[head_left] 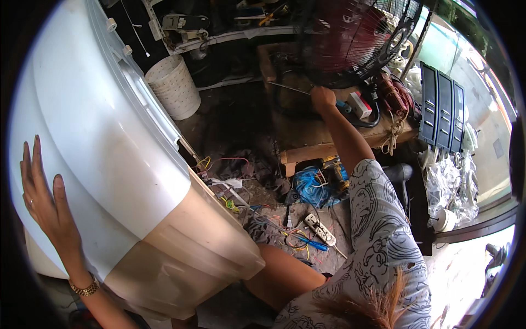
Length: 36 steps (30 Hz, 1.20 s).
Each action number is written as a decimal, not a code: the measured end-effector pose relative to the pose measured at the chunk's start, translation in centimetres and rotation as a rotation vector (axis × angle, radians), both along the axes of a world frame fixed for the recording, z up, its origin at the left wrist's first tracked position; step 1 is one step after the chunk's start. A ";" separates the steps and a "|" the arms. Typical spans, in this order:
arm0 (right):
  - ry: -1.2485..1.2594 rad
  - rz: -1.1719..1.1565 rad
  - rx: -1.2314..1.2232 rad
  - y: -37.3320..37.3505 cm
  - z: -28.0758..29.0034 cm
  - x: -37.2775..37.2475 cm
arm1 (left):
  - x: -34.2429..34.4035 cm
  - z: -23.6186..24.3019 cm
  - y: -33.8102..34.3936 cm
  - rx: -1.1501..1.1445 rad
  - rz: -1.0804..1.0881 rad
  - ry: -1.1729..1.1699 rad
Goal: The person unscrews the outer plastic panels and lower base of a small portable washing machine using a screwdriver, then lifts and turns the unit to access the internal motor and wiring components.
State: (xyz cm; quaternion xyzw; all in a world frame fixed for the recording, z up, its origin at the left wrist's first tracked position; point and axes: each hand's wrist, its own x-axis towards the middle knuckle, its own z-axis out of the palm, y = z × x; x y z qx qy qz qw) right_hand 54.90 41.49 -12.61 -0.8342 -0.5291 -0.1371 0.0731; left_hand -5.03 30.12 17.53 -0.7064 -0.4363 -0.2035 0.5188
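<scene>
"How do the hands stand?"

"The left hand (49, 211) has its fingers spread, apparently flat on the white casing (104, 120) at the person's left, close by the leg (287, 268). The right hand (323, 100) looks closed around a thin rod (287, 86) over the bench (315, 152)."

"What could go wrong?"

"If the left palm slid, the casing might shift, I'd judge; nothing clamps it there. Wires (233, 207) could catch a foot. The rod could snag the fan (350, 41) if lifted carelessly."

"And the surface and room?"

"From the left: a speckled bucket (174, 88); a grimy, cluttered floor, with blue cord (312, 187) and a power strip (320, 229); the rough wooden bench, bearing a small box (359, 105); dark drawers (442, 107); plastic bags (455, 183) near bright daylight."
</scene>
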 end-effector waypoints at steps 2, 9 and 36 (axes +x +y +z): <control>0.022 -0.001 -0.041 -1.1 0.5 -0.8 | 0.2 -0.2 -0.1 -0.006 0.001 -0.012; 0.064 0.028 0.049 -7.4 0.6 -1.0 | 0.2 -0.6 -0.6 -0.006 -0.059 -0.082; -0.168 0.132 -0.048 -8.1 -0.1 8.1 | 2.3 -2.1 -2.0 -0.062 -0.086 -0.154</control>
